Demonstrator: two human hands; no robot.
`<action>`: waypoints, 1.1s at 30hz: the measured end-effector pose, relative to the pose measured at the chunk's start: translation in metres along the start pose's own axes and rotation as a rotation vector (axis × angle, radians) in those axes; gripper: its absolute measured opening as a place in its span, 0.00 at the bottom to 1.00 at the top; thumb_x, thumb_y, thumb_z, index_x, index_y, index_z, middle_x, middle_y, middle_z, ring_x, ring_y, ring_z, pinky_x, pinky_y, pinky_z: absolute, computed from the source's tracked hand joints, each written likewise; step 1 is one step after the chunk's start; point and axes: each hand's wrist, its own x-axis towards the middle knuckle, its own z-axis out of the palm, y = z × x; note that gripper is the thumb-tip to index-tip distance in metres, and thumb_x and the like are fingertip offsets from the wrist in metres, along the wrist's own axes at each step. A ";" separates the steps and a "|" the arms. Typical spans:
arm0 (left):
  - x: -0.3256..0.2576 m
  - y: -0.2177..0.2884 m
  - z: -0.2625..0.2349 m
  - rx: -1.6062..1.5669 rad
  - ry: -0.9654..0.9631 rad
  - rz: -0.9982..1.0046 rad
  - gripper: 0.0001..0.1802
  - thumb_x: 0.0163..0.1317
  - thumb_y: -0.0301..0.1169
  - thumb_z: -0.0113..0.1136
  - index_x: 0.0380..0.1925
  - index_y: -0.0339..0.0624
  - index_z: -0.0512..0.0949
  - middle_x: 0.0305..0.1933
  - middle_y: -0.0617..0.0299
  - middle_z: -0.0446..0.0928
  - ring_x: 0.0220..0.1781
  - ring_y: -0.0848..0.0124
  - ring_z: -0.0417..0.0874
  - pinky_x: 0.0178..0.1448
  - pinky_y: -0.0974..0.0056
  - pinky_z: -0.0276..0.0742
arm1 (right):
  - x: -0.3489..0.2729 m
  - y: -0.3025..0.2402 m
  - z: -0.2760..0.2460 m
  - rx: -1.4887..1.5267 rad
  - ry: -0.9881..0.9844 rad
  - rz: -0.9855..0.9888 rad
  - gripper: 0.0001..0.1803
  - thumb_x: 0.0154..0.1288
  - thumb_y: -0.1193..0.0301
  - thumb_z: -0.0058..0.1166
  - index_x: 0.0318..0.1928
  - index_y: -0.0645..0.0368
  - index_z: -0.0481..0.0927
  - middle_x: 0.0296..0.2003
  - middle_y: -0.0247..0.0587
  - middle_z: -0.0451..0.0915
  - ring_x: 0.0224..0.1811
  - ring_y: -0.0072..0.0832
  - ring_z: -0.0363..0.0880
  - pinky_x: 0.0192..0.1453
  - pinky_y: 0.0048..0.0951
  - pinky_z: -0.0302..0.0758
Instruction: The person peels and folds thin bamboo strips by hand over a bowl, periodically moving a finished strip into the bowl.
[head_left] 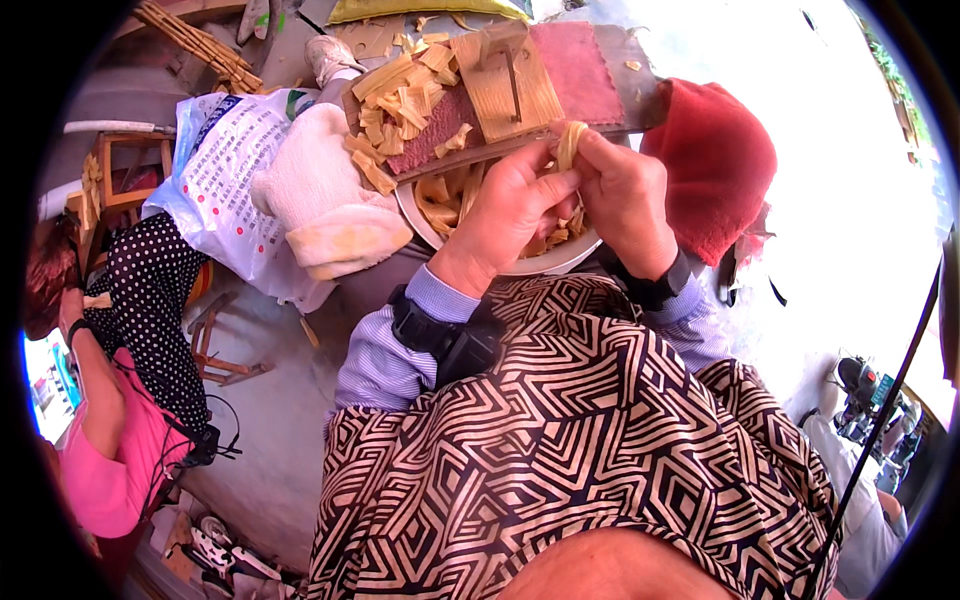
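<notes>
My left hand [508,212] and my right hand [625,198] meet above a white bowl [425,227] that holds several pale yellow strips. Both hands pinch one bent pale yellow strip [568,143] between the fingertips. Just beyond the bowl lies a wooden board [590,75] with a reddish pad, a small wooden block [503,85] and several cut strip pieces [395,105] piled on its left end. Dark bands sit on both of my wrists.
A white cloth bundle [325,200] and a printed plastic bag [225,165] lie left of the bowl. A red cloth [715,165] lies at the right. Another person in a dotted top [150,300] sits at the left near wooden stools [120,165].
</notes>
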 end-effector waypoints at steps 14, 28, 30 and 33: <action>-0.003 -0.013 -0.028 1.343 0.268 0.624 0.12 0.57 0.22 0.55 0.41 0.42 0.79 0.38 0.58 0.79 0.38 0.58 0.80 0.40 0.59 0.76 | -0.015 0.029 0.023 0.451 -0.406 0.524 0.17 0.68 0.60 0.53 0.28 0.59 0.81 0.30 0.38 0.82 0.28 0.33 0.80 0.31 0.32 0.73; -0.006 -0.005 -0.001 1.074 0.316 0.525 0.13 0.61 0.28 0.57 0.44 0.33 0.73 0.40 0.51 0.75 0.42 0.56 0.78 0.47 0.61 0.74 | -0.017 0.023 0.029 0.878 -0.163 0.479 0.07 0.61 0.79 0.55 0.39 0.65 0.82 0.47 0.34 0.75 0.46 0.19 0.74 0.49 0.21 0.73; 0.003 -0.009 -0.005 1.107 0.362 0.516 0.12 0.62 0.29 0.57 0.42 0.33 0.74 0.36 0.55 0.75 0.36 0.61 0.78 0.42 0.62 0.74 | -0.016 0.018 0.027 0.684 -0.044 0.328 0.06 0.58 0.83 0.57 0.37 0.67 0.83 0.46 0.33 0.72 0.46 0.19 0.73 0.48 0.21 0.73; 0.008 -0.012 -0.008 0.826 0.390 0.352 0.10 0.65 0.32 0.54 0.36 0.35 0.74 0.28 0.59 0.74 0.30 0.69 0.77 0.36 0.64 0.72 | -0.016 0.013 0.025 0.790 0.066 0.299 0.06 0.56 0.84 0.59 0.36 0.66 0.83 0.46 0.34 0.72 0.46 0.20 0.73 0.48 0.20 0.73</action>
